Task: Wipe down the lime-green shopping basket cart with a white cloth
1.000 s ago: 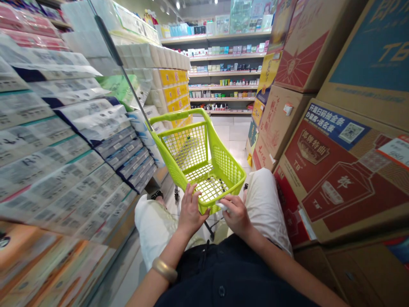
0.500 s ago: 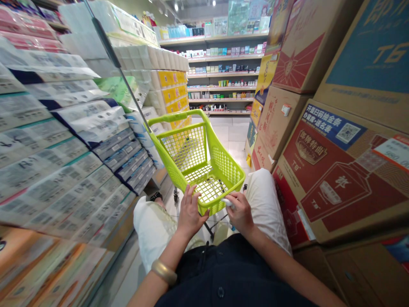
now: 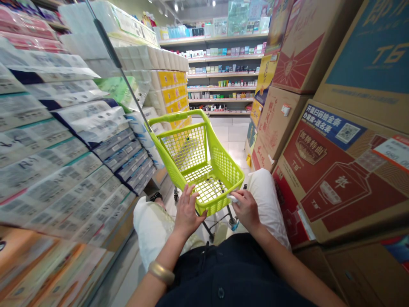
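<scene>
A lime-green plastic shopping cart [image 3: 220,170] stands in the aisle just in front of my knees, its mesh basket empty. My left hand [image 3: 187,209] lies over the near rim of the basket, fingers spread on top and thumb along the edge, holding it. My right hand [image 3: 247,209] is closed on a small white thing [image 3: 233,198], perhaps a cloth or wipe, pressed against the near right corner of the rim. A gold bangle [image 3: 161,273] sits on my left wrist.
Stacked packs of tissue and toilet paper [image 3: 64,140] fill the shelves on the left. Brown and red cardboard cartons [image 3: 335,170] are piled high on the right. The tiled aisle floor [image 3: 233,136] runs ahead to shelves of small goods [image 3: 223,72].
My right hand has slid with the white thing to the right along the cart's near rim. My left hand has stayed on the rim. The cart's underframe and a wheel now show.
</scene>
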Demonstrator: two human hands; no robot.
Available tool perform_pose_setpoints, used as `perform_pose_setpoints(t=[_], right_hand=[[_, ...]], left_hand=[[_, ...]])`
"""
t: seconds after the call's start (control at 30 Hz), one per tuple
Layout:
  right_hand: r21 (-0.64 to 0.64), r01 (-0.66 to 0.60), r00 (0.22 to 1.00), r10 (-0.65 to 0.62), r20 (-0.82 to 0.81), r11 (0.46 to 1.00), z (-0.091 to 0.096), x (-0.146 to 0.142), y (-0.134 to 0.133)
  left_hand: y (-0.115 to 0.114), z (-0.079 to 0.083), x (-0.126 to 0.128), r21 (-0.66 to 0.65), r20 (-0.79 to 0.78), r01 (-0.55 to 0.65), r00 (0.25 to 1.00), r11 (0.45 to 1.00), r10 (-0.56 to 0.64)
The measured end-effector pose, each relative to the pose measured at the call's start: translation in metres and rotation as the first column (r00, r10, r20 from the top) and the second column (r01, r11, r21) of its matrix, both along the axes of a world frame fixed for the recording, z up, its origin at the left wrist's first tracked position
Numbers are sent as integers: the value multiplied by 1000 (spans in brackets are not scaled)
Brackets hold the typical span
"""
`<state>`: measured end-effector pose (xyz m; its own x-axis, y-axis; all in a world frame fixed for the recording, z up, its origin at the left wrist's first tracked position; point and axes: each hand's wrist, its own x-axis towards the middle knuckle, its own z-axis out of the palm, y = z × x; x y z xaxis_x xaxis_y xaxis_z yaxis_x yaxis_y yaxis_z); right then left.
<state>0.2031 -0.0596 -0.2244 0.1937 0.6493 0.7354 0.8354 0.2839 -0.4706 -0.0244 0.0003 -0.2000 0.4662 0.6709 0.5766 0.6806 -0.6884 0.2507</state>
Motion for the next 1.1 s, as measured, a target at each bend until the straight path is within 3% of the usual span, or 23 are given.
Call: perform_pose_setpoints(t=[0.13,0.3,0.43,0.53,0.67,0.8,0.87,1.0,1.1], right_hand=[[-6,-56,998,55,-33,998,0,-18,-1],[-69,-242,957,250,146,968,8,-58,-4],[-100,-271,935,286,211,957,11,-58,-4],[-64,-204,963,212,165,977,7,-32,-1],[-53,25,999,-24,24,998,0,13,4],[-77,132,988,-137,-76,988,-4,21,6],[-60,76,994,-80,-79,995,-5,6,3],[-29,-181,982,182,50,983,-5,-23,-2],[-17,-199,973,200,116,980,-2,-18,1]], left_hand=[[-1,-2,3,6,13,-4,1000,1000,4],[-1,-2,3,-4,26,-8,1000,1000,9],[1,-2,-1,-16,17,9,1000,1000,-8],[3,-2,-3,7,25,13,1000,1000,-14],[4,-2,-2,18,36,14,999,1000,-15],[3,-2,0,7,56,13,998,1000,-13],[2,-3,1,3,64,10,998,1000,-10],[2,-2,0,9,71,17,997,1000,-18],[2,-1,-3,6,62,33,998,999,-34]])
